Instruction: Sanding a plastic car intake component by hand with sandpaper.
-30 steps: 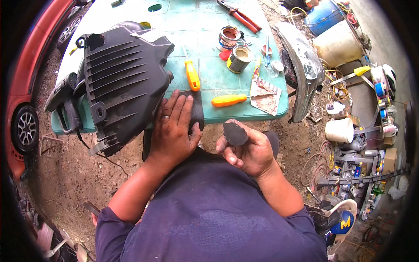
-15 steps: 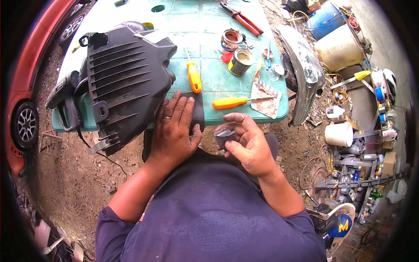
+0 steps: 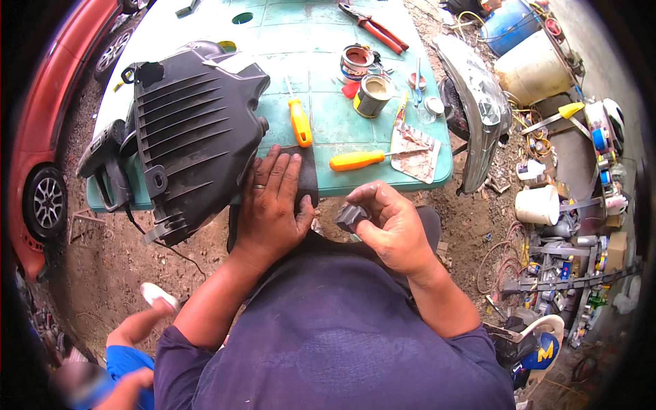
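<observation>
At the near edge of the table (image 3: 336, 126), the left hand (image 3: 272, 199) lies flat over a dark sheet (image 3: 308, 176); just off that edge, the right hand (image 3: 393, 224) pinches a grey piece (image 3: 349, 218). I'd keep palm steady, pinch light.

The black housing (image 3: 195, 130) looks matt plastic, the dark sheet (image 3: 309, 171) matt, the headlamp lens (image 3: 482, 113) glossy.

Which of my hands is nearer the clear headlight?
Right. Your right hand is left of the headlight, lower in view; your left hand is farther away on the same side.
</observation>
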Available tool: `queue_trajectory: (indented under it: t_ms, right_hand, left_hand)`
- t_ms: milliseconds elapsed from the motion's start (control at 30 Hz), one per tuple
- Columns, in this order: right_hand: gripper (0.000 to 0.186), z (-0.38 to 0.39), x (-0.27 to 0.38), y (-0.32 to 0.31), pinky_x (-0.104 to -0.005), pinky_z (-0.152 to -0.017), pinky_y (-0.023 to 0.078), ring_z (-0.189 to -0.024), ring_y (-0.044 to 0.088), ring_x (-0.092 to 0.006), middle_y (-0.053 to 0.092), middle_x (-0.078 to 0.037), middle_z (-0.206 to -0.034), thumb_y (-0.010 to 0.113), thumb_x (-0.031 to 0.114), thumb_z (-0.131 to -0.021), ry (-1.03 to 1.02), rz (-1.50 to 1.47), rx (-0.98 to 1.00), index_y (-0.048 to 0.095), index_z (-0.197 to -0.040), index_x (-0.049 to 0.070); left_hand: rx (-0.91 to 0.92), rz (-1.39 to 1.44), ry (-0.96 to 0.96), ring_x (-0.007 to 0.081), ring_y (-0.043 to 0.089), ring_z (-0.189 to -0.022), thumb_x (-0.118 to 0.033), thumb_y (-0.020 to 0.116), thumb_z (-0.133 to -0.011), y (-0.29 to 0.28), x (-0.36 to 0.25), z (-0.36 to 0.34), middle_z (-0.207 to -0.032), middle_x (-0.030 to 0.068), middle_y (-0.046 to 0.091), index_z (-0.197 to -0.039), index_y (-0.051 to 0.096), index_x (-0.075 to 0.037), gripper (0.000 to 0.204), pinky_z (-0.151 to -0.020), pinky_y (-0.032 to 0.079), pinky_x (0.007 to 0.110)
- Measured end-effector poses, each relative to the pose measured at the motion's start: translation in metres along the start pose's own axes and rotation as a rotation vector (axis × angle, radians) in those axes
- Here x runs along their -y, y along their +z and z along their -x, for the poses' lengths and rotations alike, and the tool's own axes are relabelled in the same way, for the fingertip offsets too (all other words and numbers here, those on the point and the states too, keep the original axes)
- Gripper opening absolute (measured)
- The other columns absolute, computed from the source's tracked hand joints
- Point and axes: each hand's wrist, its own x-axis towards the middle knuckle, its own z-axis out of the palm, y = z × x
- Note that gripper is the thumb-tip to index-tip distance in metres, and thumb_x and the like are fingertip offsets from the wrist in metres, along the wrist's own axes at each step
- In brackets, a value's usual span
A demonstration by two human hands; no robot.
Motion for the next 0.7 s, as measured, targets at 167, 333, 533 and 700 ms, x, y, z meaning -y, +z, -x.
queue_trajectory:
  t_ms: [167, 333, 533, 700]
  right_hand:
    - [0.031, -0.001, 0.004, -0.001, -0.0287, -0.102, 0.057, -0.118, 0.071, -0.0123, 0.074, -0.009, -0.126, 0.063, -0.010, -0.103, 0.039, 0.033, 0.014, 0.065, -0.133, -0.003]
    - [0.028, -0.006, 0.002, 0.002, -0.0287, -0.093, 0.059, -0.104, 0.070, -0.0134, 0.069, -0.010, -0.126, 0.062, -0.009, -0.106, 0.005, -0.036, -0.106, 0.060, -0.132, 0.000]
    - [0.031, -0.025, 0.011, 0.007, -0.0287, -0.092, 0.060, -0.103, 0.071, -0.0112, 0.075, -0.010, -0.124, 0.063, -0.009, -0.107, -0.126, 0.131, -0.096, 0.064, -0.137, -0.002]
    - [0.034, -0.047, 0.001, 0.008, -0.0301, -0.091, 0.061, -0.102, 0.074, -0.0115, 0.080, -0.013, -0.115, 0.068, -0.006, -0.104, -0.103, 0.208, -0.164, 0.065, -0.138, -0.005]
  left_hand:
    - [0.003, -0.004, -0.004, 0.0412, 0.046, -0.163, -0.020, 0.076, -0.094, -0.001, 0.000, 0.000, -0.160, 0.0251, 0.061, -0.158, 0.060, 0.003, 0.070, -0.137, 0.032, 0.059]
    - [0.013, 0.008, -0.002, 0.0414, 0.045, -0.163, -0.021, 0.076, -0.096, -0.003, 0.000, -0.001, -0.161, 0.0261, 0.060, -0.159, 0.060, 0.004, 0.069, -0.136, 0.033, 0.059]
    - [0.008, 0.005, -0.074, 0.0412, 0.044, -0.163, -0.028, 0.078, -0.102, -0.006, -0.007, -0.007, -0.163, 0.0267, 0.060, -0.161, 0.059, 0.005, 0.071, -0.135, 0.035, 0.056]
    - [0.070, 0.019, -0.055, 0.0411, 0.045, -0.163, -0.033, 0.076, -0.105, -0.012, -0.007, -0.012, -0.162, 0.0260, 0.062, -0.161, 0.060, 0.006, 0.070, -0.137, 0.033, 0.055]
